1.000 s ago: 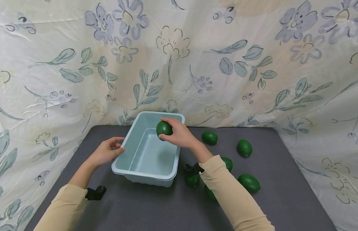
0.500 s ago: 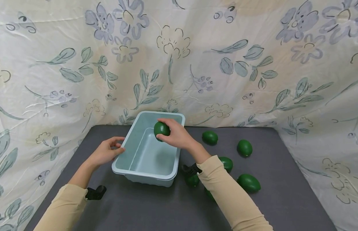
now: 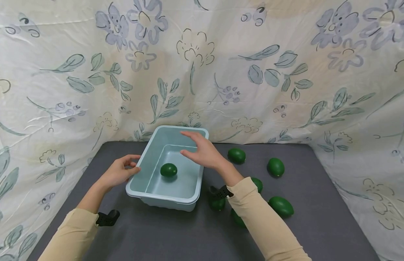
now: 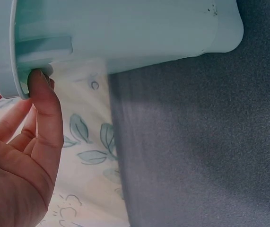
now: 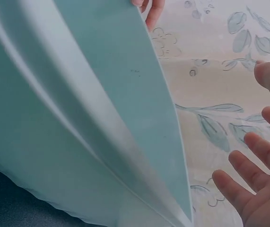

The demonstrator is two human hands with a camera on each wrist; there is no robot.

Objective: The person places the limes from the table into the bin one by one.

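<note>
A light blue plastic tub point(image 3: 166, 198) stands left of centre in the head view. Inside, on its floor, lies a glossy dark green oval fruit point(image 3: 169, 170) that looks like an avocado. My left hand point(image 3: 119, 173) pinches the tub's left rim; the left wrist view shows its thumb point(image 4: 44, 97) pressed to the outside, just under the lip. Over the right part of the tub hovers my right hand point(image 3: 204, 152), thumb and fingers spread with nothing between them. Its spread fingers point(image 5: 253, 172) also show beside the tub wall in the right wrist view.
Several more green fruits lie on the dark grey tabletop point(image 3: 322, 217) right of the tub, such as one at the back point(image 3: 236, 156) and one farther right point(image 3: 275, 167). My right forearm point(image 3: 260, 221) partly covers some. A floral cloth point(image 3: 221, 65) hangs behind.
My right hand has let go of the green fruit, which has dropped from its grasp to the tub floor. The fingers have spread apart. My left hand keeps its place on the rim.
</note>
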